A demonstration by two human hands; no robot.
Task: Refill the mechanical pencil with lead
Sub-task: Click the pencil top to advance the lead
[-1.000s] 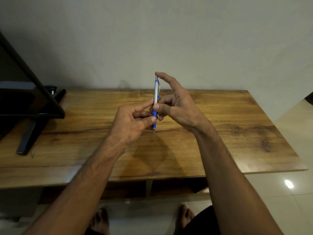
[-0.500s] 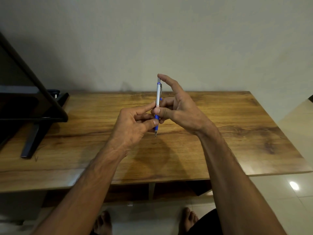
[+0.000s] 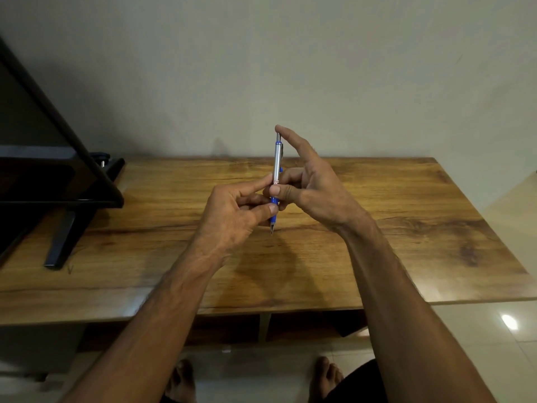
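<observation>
Left hand [image 3: 232, 216] and right hand [image 3: 313, 187] still pinch the mechanical pencil [image 3: 277, 161] upright over the wooden table [image 3: 406, 213], the right forefinger [image 3: 293, 141] kept on its cap. Nothing has opened in the past second, so the refill looks barely begun.

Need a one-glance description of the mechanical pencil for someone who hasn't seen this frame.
Start at the wooden table; above its middle the left hand and right hand meet. Pinched upright between them is the mechanical pencil: thin silver barrel, blue grip, tip pointing down. Nothing else in view is slim and blue-and-silver.
</observation>
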